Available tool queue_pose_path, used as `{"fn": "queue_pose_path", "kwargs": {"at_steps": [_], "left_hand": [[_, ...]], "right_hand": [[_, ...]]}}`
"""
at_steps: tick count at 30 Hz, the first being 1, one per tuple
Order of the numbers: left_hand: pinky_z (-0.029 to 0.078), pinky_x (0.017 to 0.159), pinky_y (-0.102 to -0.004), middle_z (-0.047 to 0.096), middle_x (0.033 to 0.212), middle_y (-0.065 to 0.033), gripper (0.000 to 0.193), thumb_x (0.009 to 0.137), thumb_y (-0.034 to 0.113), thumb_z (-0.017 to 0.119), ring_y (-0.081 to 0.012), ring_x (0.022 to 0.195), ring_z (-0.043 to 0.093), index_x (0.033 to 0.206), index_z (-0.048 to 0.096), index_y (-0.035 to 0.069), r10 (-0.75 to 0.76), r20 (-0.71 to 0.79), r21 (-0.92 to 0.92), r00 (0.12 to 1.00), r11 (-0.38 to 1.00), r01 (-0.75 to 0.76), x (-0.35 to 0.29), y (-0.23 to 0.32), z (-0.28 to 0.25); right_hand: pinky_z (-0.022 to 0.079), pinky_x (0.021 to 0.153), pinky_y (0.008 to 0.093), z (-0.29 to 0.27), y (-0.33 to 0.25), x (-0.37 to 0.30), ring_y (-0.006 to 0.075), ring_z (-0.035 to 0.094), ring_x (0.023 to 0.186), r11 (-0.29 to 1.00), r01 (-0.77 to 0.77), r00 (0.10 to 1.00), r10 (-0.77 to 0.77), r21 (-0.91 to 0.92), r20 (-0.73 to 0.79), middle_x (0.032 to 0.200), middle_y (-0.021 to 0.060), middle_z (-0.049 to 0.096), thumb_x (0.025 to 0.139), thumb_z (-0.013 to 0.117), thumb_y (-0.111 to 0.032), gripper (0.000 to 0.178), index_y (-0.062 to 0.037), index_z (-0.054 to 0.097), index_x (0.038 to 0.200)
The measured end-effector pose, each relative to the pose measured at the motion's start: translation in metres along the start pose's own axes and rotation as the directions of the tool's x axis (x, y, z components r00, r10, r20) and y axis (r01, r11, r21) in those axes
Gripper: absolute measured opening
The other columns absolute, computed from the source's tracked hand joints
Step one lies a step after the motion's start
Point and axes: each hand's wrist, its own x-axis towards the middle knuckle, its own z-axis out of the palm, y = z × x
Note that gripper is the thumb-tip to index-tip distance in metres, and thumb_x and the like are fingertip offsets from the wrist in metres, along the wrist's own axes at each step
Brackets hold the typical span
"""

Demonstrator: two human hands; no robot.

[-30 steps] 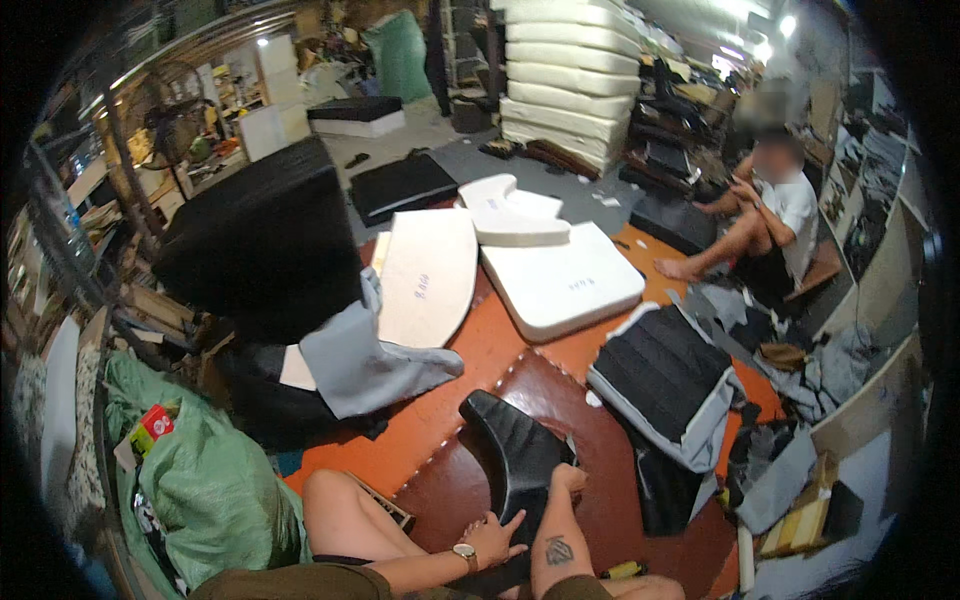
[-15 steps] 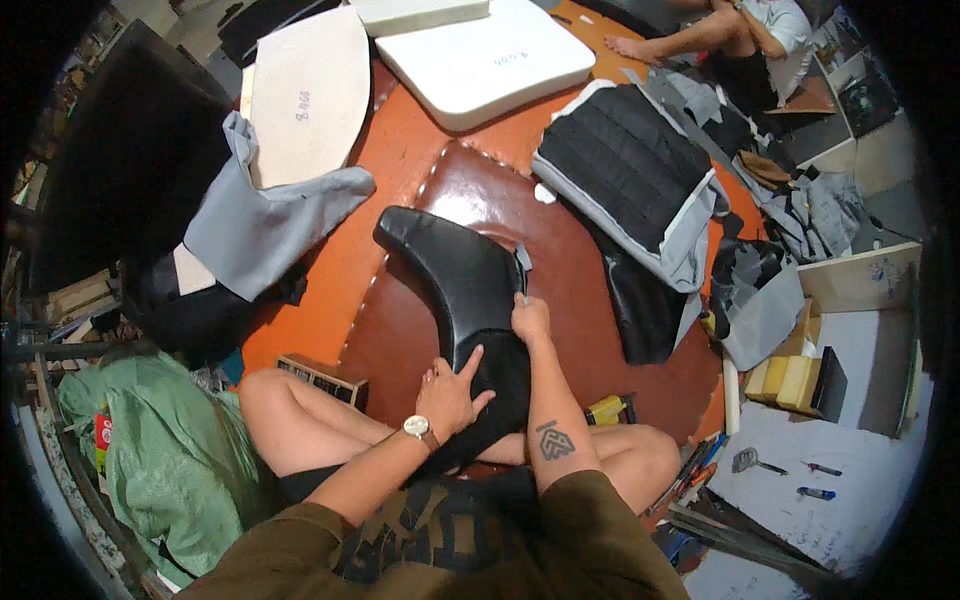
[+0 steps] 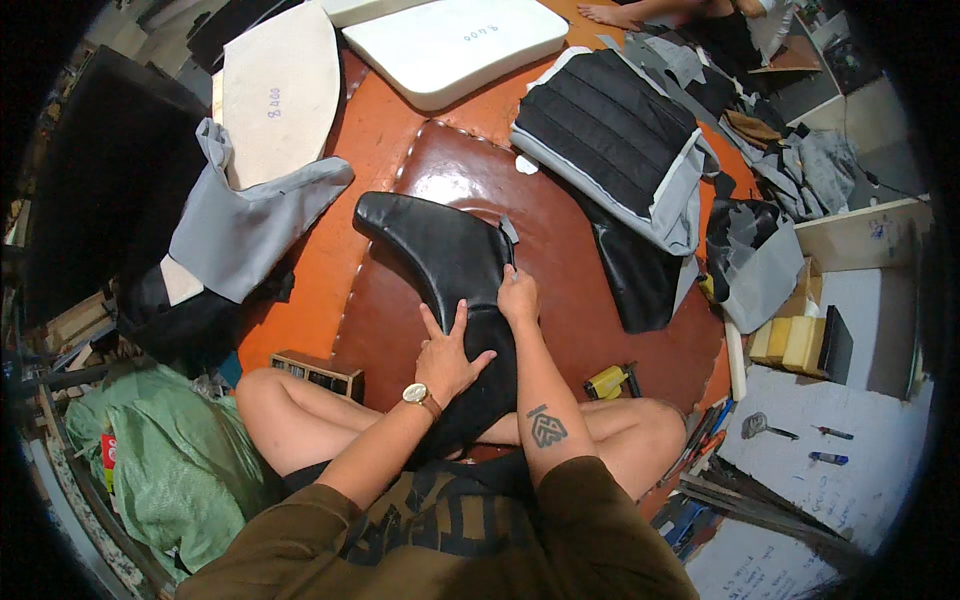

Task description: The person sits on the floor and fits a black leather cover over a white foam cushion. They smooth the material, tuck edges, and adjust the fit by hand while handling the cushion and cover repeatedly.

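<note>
Two hands smooth a black cover over a seat on the person's lap.

The left hand [image 3: 447,352] lies flat on the near part of the black seat cover [image 3: 450,270], fingers spread wide, pressing it down. The right hand [image 3: 518,296] is a bit farther up at the cover's right edge, and its grip looks pinched on that edge, near a small grey tab [image 3: 510,231]. I think the step is pulling the cover snug. The next move likely needs a firm tug along the edge while the flat hand keeps the cover from sliding. The cover runs from the lap out over the brown mat [image 3: 580,330] on the floor. Farther off lie a grey cloth piece [image 3: 250,235], a black padded cushion [image 3: 610,135] and a white foam slab [image 3: 450,45].
</note>
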Motion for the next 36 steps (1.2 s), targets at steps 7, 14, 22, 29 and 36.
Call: {"fn": "queue_pose_path", "kwargs": {"at_steps": [7, 14, 22, 29, 36], "left_hand": [[0.061, 0.089, -0.0557, 0.008, 0.163, -0.0507, 0.106, 0.086, 0.061, 0.078, -0.0618, 0.104, 0.068, 0.171, 0.025, 0.024, 0.027, -0.026, 0.012, 0.999, 1.000, -0.027, 0.002, -0.007, 0.008], [0.061, 0.089, -0.0564, 0.006, 0.161, -0.0540, 0.108, 0.085, 0.051, 0.080, -0.0616, 0.099, 0.069, 0.171, 0.022, 0.023, 0.023, 0.007, 0.019, 1.000, 1.000, -0.023, 0.004, -0.006, 0.007], [0.061, 0.087, -0.0568, 0.006, 0.162, -0.0534, 0.104, 0.087, 0.046, 0.078, -0.0634, 0.100, 0.068, 0.172, 0.022, 0.022, 0.014, 0.017, -0.017, 1.000, 1.000, -0.014, -0.002, -0.006, 0.003], [0.060, 0.085, -0.0605, 0.007, 0.166, -0.0485, 0.094, 0.093, 0.045, 0.072, -0.0584, 0.101, 0.069, 0.171, 0.024, 0.029, -0.018, -0.008, 0.025, 1.000, 1.000, 0.018, 0.006, -0.012, 0.017], [0.055, 0.093, -0.0597, 0.010, 0.167, -0.0459, 0.106, 0.086, 0.050, 0.082, -0.0548, 0.104, 0.069, 0.171, 0.023, 0.026, -0.016, -0.003, -0.039, 1.000, 0.999, 0.016, -0.002, 0.001, -0.001]], "right_hand": [[0.048, 0.097, 0.0565, 0.011, -0.021, -0.044, 0.0416, 0.069, 0.113, 0.975, -0.098, 0.963, 0.042, -0.201, -0.265, 0.119, 0.0229, 0.074, 0.104, 0.057, -0.044, 0.046, -0.0040, 0.073, 0.121], [0.049, 0.096, 0.0537, 0.030, -0.022, -0.049, 0.0411, 0.070, 0.108, 0.982, -0.013, 0.965, -0.037, -0.188, -0.261, 0.109, 0.0215, 0.074, 0.099, 0.066, -0.033, 0.036, -0.0032, 0.068, 0.120], [0.054, 0.091, 0.0576, 0.039, -0.041, -0.039, 0.0463, 0.070, 0.107, 0.982, -0.171, 0.919, 0.189, 0.083, -0.347, 0.118, 0.0260, 0.071, 0.095, 0.063, -0.017, 0.033, 0.0001, 0.063, 0.123], [0.054, 0.101, 0.0547, 0.032, -0.076, -0.010, 0.0444, 0.070, 0.115, 0.857, -0.516, 0.818, 0.497, 0.013, -0.289, 0.125, 0.0246, 0.072, 0.104, 0.056, -0.039, 0.047, -0.0017, 0.067, 0.130], [0.055, 0.099, 0.0539, 0.009, -0.045, 0.013, 0.0466, 0.071, 0.115, 0.930, -0.190, 0.982, 0.182, -0.315, -0.054, 0.120, 0.0295, 0.074, 0.106, 0.052, -0.051, 0.061, 0.0033, 0.079, 0.111]]}}
